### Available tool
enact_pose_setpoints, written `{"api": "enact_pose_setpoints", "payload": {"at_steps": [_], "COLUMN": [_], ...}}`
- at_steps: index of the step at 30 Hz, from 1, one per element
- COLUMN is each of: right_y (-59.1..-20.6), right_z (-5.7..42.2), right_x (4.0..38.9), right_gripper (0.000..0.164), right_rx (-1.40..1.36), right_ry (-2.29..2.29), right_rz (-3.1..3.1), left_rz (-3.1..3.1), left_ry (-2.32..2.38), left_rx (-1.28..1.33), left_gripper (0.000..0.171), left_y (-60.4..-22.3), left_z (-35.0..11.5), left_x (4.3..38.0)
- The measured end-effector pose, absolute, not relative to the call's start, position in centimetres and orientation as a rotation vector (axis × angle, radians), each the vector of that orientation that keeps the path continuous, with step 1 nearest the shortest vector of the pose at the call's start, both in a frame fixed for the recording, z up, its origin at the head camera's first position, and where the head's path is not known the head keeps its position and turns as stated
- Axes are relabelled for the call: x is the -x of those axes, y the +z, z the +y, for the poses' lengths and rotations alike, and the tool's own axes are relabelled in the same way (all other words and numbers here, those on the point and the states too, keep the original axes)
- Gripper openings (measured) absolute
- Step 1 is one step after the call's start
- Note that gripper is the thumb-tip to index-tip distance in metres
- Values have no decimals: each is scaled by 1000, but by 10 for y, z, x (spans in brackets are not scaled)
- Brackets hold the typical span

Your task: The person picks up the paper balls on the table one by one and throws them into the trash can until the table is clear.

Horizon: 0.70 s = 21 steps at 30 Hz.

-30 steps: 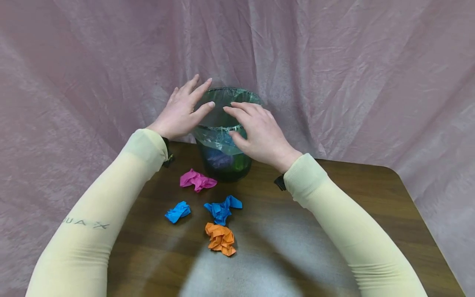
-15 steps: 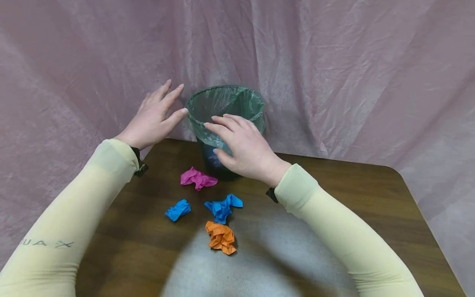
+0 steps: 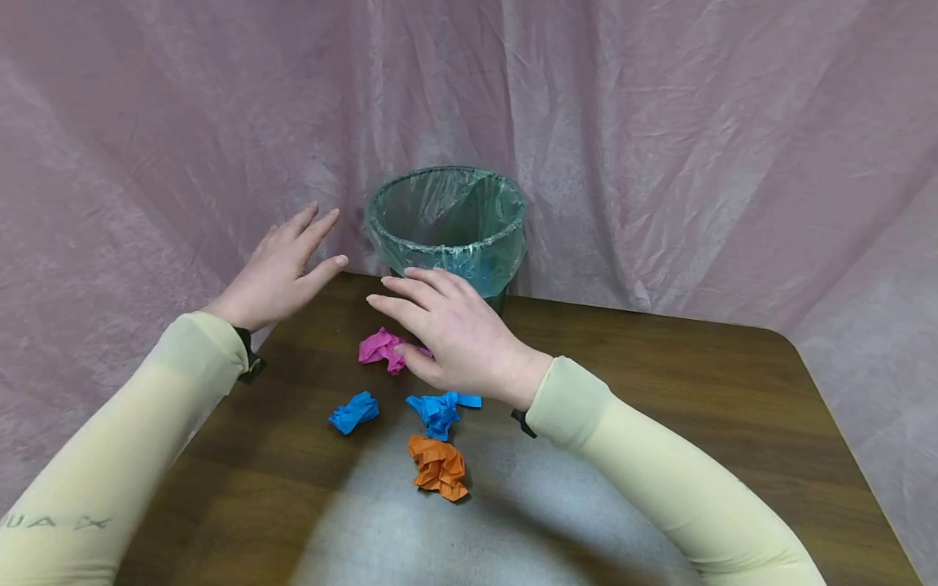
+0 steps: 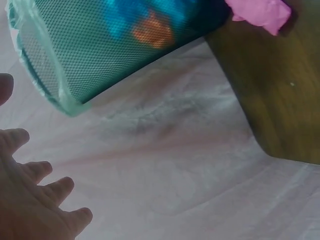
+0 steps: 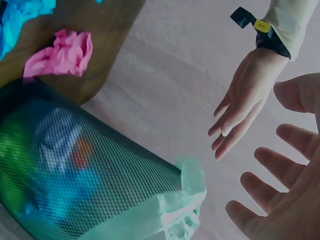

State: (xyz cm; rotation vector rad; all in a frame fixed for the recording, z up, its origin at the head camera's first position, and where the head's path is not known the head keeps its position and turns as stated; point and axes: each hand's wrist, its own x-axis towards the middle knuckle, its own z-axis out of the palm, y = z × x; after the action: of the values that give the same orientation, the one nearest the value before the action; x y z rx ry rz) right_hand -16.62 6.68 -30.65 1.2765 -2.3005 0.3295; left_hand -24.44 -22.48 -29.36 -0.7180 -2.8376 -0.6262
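My left hand (image 3: 282,268) hovers left of the mesh waste bin (image 5: 107,150), fingers spread and holding nothing. In front of the bin floats my right hand (image 3: 458,334), its fingers loosely extended and free of any object. A green plastic liner (image 3: 501,264) covers the bin's rim. Crumpled blue and orange paper (image 4: 152,30) shows through the mesh in the left wrist view. On the table lie a pink crumpled paper (image 3: 379,350), partly behind the right hand, a small blue one (image 3: 354,413), a larger blue one (image 3: 437,413) and an orange one (image 3: 438,466).
The brown wooden table (image 3: 659,382) has a rounded far right corner. A pink curtain (image 3: 659,146) hangs behind the table and bin. Dark bands with small devices (image 5: 270,42) sit on the wrists.
Both hands have drawn back from above the bin, down and leftward, uncovering its opening. The left hand has moved away from the rim. The papers on the table lie where they were.
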Motion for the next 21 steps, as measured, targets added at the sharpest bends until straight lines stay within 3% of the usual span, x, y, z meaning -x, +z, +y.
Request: {"api": "enact_pose_setpoints", "payload": {"at_steps": [21], "right_y": [-358], "right_z": [76], "right_x": [157], "right_gripper": [58], "right_rx": [-1313], "right_ry": [332], "right_rz": [-2478], "left_rz": [-2944], "left_ry": [-498], "left_rx": [805], "left_gripper": [76], "left_y": [-360], "left_z": [-223], "left_x": [220]}}
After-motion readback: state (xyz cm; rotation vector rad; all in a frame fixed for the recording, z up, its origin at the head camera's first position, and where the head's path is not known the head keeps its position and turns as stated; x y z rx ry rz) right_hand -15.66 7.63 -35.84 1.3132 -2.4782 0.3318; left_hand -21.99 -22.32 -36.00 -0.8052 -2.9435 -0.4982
